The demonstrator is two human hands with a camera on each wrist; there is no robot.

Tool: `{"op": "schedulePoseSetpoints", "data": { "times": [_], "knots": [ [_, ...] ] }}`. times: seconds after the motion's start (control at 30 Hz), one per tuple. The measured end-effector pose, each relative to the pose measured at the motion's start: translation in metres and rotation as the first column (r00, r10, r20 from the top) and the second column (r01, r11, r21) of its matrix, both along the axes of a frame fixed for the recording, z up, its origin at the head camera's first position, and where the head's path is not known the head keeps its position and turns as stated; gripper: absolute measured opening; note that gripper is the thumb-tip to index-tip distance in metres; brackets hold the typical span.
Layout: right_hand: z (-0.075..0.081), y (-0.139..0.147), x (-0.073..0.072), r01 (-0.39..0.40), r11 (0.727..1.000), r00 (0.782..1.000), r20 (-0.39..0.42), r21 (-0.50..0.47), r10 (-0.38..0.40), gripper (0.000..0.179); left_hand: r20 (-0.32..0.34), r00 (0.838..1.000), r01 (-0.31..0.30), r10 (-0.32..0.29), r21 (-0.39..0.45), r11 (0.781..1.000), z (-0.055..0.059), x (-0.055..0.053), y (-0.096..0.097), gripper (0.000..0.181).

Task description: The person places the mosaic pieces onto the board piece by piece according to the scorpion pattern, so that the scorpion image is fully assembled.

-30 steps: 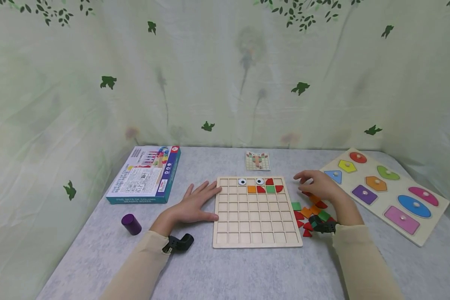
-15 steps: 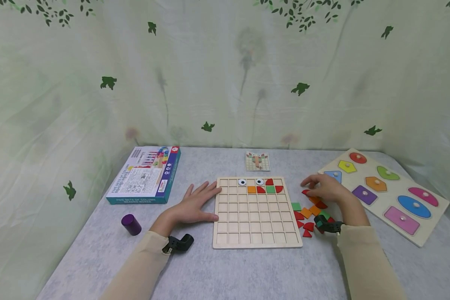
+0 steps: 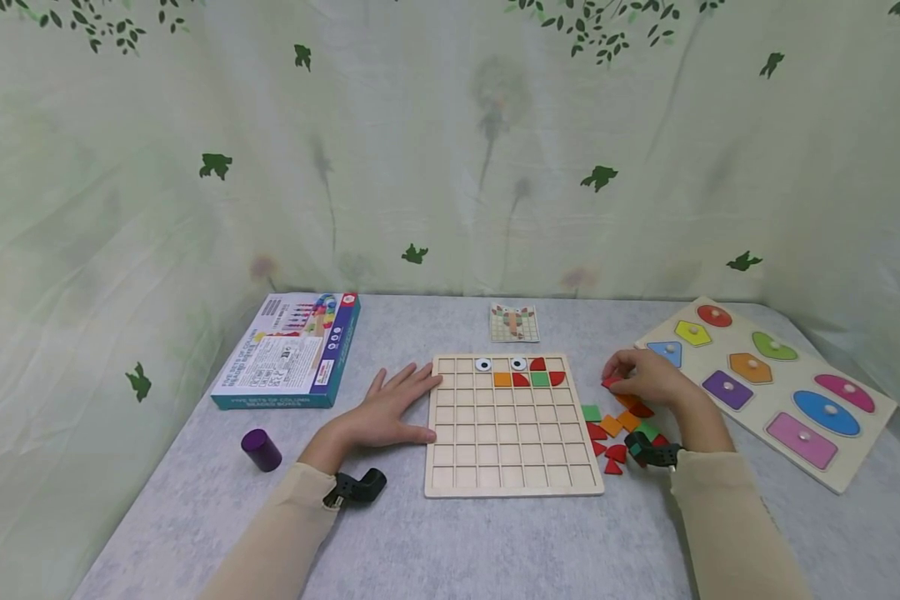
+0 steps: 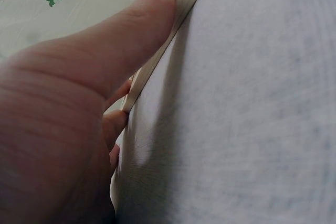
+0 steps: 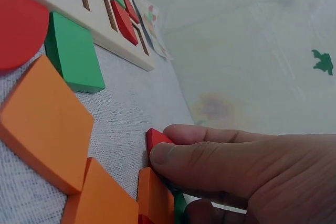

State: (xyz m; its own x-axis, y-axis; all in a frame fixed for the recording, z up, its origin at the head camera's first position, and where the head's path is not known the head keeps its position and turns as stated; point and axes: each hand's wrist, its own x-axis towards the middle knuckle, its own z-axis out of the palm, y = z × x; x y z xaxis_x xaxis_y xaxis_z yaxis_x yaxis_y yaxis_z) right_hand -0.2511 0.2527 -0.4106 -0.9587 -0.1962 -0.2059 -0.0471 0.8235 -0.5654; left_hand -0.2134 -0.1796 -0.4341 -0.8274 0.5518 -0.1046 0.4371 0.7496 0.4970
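A wooden grid board [image 3: 495, 454] lies mid-table, its upper rows holding two eye pieces and several red, green and orange tiles. My left hand [image 3: 390, 410] rests spread at the board's left edge, thumb and fingertips touching the rim. To the right of the board, my right hand [image 3: 648, 377] pinches a red tile [image 5: 156, 139] between thumb and finger. Loose tiles lie under and before that hand, among them an orange square tile [image 5: 47, 124] and a green square tile [image 5: 76, 51]. The palm hides part of the pile.
A small pattern card [image 3: 514, 323] lies behind the board. On the right is a knobbed shape puzzle [image 3: 750, 400], close to the right hand. A blue-edged box [image 3: 288, 350] and a purple cylinder [image 3: 261, 450] are on the left. A curtain [image 3: 450, 167] hangs behind the table.
My right hand has moved slightly right, away from the board, and its fingers have closed on a red tile at the top of the pile. The left hand has stayed put.
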Motion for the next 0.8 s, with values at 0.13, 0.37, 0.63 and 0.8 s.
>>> {"op": "schedulePoseSetpoints", "data": {
  "times": [0.13, 0.37, 0.63, 0.8],
  "knots": [
    [0.0, -0.0011, -0.0001, 0.013, 1.0, 1.0, 0.013, -0.006, -0.013, 0.013, -0.003, 1.0, 0.001, -0.001, 0.001, 1.0, -0.0002, 0.0005, -0.0004, 0.091],
    [0.0008, -0.0018, -0.0002, -0.001, 1.0, 1.0, -0.002, -0.022, 0.001, 0.011, -0.002, 1.0, 0.001, -0.001, 0.004, 1.0, 0.0001, 0.0005, -0.0005, 0.091],
    [-0.001, -0.0017, -0.0028, -0.005, 0.999, 1.0, -0.022, -0.037, 0.004, 0.011, 0.0, 1.0, 0.002, -0.002, 0.003, 1.0, 0.0, -0.0001, -0.0003, 0.091],
    [-0.0021, -0.0036, -0.0042, 0.011, 0.998, 0.999, -0.03, -0.058, -0.013, 0.011, -0.001, 1.0, 0.002, -0.002, 0.004, 1.0, -0.0004, -0.0003, -0.0003, 0.091]
  ]
}}
